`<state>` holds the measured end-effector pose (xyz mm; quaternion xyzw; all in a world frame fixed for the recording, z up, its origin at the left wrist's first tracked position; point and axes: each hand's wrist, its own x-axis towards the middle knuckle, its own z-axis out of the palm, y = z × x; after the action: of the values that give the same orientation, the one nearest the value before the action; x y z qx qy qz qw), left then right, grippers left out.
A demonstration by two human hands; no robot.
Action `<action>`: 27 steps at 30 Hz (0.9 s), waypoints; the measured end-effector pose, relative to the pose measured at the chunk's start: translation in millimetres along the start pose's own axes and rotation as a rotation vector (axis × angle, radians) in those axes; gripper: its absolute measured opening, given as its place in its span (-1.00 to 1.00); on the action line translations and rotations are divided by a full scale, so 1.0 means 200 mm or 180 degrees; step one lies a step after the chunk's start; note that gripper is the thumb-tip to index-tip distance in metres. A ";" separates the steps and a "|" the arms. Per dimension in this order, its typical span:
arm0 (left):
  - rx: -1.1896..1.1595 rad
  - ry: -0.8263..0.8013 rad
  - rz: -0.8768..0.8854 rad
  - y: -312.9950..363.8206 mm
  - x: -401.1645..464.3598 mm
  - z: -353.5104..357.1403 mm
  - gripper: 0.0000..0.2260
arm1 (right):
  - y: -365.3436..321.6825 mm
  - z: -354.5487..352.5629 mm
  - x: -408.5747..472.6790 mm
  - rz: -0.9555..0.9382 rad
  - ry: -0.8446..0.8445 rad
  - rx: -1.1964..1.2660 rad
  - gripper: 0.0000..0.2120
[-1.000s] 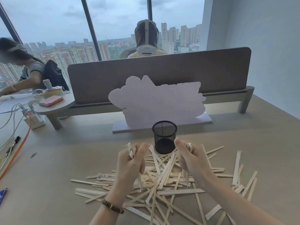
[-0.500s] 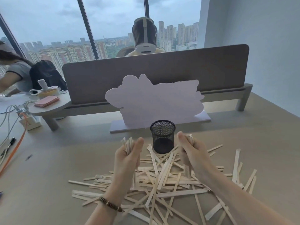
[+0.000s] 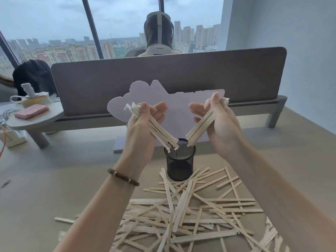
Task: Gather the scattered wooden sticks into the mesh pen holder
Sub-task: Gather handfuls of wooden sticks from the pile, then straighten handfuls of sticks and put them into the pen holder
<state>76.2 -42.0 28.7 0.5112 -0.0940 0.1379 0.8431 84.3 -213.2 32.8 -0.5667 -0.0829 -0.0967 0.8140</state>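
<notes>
Head view: left hand [image 3: 143, 124] and right hand [image 3: 218, 122] each clasped a pale wooden stick bundle over the black mesh pen holder [image 3: 180, 160]; large scattered stick pile [image 3: 181, 215] remained ungathered.

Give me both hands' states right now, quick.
Left hand: holding a bundle of wooden sticks, lower ends at the mesh pen holder.
Right hand: holding a second stick bundle, angled toward the same rim.

We can't see pen holder [image 3: 180, 160] inside, mesh too dark | stick pile [image 3: 190, 215] cut off at btm edge | left-hand bundle [image 3: 156, 128] partly hidden by fingers [image 3: 160, 108].
</notes>
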 end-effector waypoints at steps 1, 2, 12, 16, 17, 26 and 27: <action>0.0030 0.0004 -0.0035 -0.03 0.02 0.00 -0.69 | 0.02 0.00 0.02 0.0090 -0.0019 -0.0039 -0.63; 0.0086 -0.0005 -0.0066 -0.05 0.04 0.00 -0.71 | 0.04 0.00 0.03 0.0186 -0.0032 -0.0079 -0.64; 0.1292 -0.0090 -0.0492 -0.23 0.12 -0.04 -0.71 | 0.15 -0.04 0.10 0.0843 -0.0169 -0.1192 -0.63; 0.1466 -0.0241 -0.0597 -0.24 0.11 -0.04 -0.73 | 0.20 -0.05 0.13 0.0935 -0.0164 -0.1330 -0.52; 0.1481 -0.0257 -0.0650 -0.25 0.11 -0.04 -0.73 | 0.21 -0.05 0.14 0.0972 -0.0133 -0.1347 -0.43; 0.1664 -0.0334 -0.0969 -0.28 0.12 -0.10 -0.64 | 0.28 -0.09 0.16 0.1078 -0.0408 -0.1240 -0.20; 0.1705 -0.0332 -0.0959 -0.27 0.11 -0.11 -0.58 | 0.28 -0.11 0.16 0.1084 -0.0413 -0.1228 -0.14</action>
<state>115.4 -43.9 -19.9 0.7297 -0.0206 0.0049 0.6834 129.2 -215.8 -18.2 -0.7222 -0.0184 0.0641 0.6885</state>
